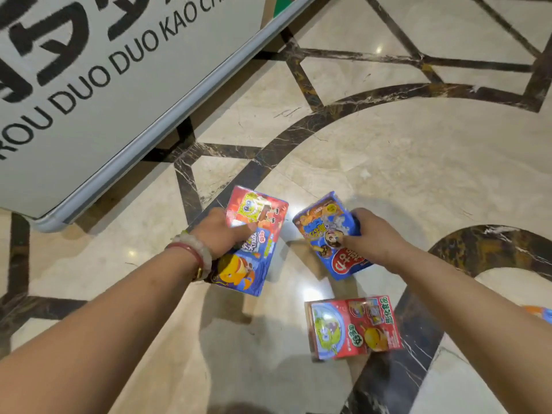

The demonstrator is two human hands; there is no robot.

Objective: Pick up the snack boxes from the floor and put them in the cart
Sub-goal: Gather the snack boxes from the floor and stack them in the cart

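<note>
Three cartoon-printed cardboard snack boxes are in play over the glossy cream marble floor [403,162] with its dark brown inlaid bands. The left hand [222,231] has its thumb laid across the face of the red-and-blue box with the yellow sponge character [254,234], its fingers wrapped out of sight behind the left edge, so that box is firmly grasped, left of centre. On that wrist, a pale beaded bracelet [194,249] beside a thin red cord.

Over on the right, the right hand [370,234] clutches the blue box with the red oval label [325,231], thumb pressed onto the printed face, fingers curled round the right side. The two held boxes sit just beside each other with a narrow gap of floor between them; whether their undersides touch the marble, I cannot tell.

Nearer the camera and to the right, the red box with a blue-framed cartoon panel [355,327] lies flat on the floor, partly on a dark inlay band, well clear of both hands. At the right edge, a sliver of something orange and blue [539,312] peeks in, too cut off to name.

Far left, a large white panel with black lettering and a rounded pale metal rim [155,127] slants across the corner.
</note>
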